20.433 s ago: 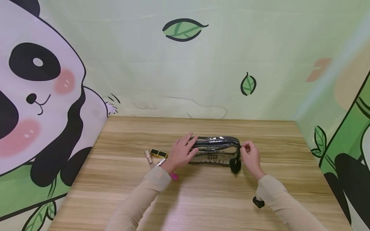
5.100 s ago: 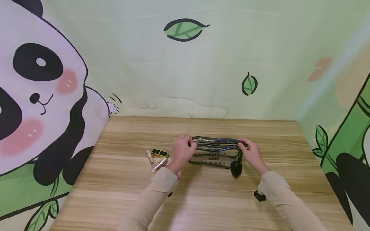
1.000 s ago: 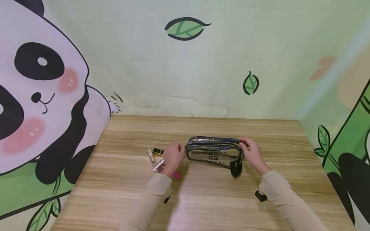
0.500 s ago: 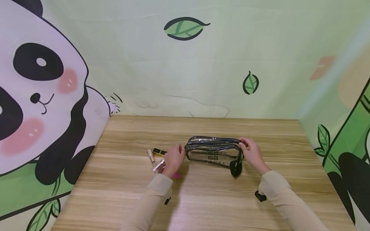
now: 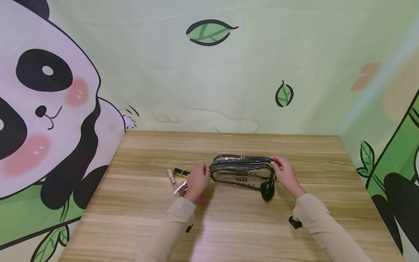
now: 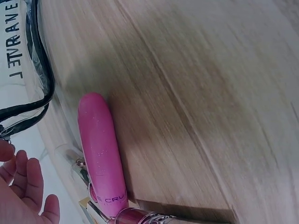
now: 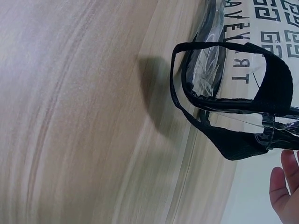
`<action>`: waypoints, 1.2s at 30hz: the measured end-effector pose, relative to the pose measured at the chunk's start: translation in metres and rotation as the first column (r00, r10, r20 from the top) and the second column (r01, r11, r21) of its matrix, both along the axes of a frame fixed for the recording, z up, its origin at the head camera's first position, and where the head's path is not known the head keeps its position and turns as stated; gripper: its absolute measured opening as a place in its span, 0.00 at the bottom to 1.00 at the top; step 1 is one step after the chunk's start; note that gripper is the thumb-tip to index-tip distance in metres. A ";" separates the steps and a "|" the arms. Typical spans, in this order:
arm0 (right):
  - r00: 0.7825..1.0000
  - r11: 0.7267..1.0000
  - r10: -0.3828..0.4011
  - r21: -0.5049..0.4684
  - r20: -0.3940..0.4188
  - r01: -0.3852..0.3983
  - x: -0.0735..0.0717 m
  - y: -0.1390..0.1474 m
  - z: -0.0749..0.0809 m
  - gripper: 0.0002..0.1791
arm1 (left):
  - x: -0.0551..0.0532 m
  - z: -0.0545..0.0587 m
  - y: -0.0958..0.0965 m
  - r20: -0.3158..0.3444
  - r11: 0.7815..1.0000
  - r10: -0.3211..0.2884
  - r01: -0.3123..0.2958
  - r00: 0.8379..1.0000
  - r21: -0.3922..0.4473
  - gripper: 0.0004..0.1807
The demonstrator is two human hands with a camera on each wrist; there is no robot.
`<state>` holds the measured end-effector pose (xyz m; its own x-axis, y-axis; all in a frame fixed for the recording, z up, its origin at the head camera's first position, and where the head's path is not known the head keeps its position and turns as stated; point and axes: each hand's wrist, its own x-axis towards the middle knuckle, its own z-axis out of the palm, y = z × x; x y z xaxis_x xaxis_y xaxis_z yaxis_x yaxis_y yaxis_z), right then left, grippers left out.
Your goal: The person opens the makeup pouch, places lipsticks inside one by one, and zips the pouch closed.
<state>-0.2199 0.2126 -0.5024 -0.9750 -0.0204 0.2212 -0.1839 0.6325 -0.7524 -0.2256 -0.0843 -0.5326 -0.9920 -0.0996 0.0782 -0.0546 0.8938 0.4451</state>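
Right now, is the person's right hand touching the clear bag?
Touching. The head view shows it: the right hand pinches the clear bag at its upper right corner.

The pouch stands on the bench, right of centre and towards the back edge, with the wall behind. The left hand is at its left end, the right hand at its right end, where the strap hangs. Left of the left hand lie a box, a lipstick just beside the box's left end, and a second lipstick before both. The tube lies before the pouch's left end, partly hidden beneath the left hand from above.
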 end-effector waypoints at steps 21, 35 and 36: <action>0.999 0.999 -0.009 0.039 -0.045 0.011 -0.002 0.004 -0.005 0.12 | -0.009 0.010 -0.040 -0.053 0.966 -0.252 0.254 0.966 0.042 0.14; 0.999 0.999 -0.006 0.052 -0.052 0.009 -0.002 0.004 -0.005 0.12 | -0.014 -0.002 -0.089 -0.064 0.974 -0.207 0.199 0.976 -0.112 0.19; 0.998 0.999 -0.008 0.052 -0.056 0.011 -0.002 0.004 -0.005 0.12 | -0.014 -0.003 -0.091 -0.066 0.972 -0.209 0.199 0.976 -0.123 0.20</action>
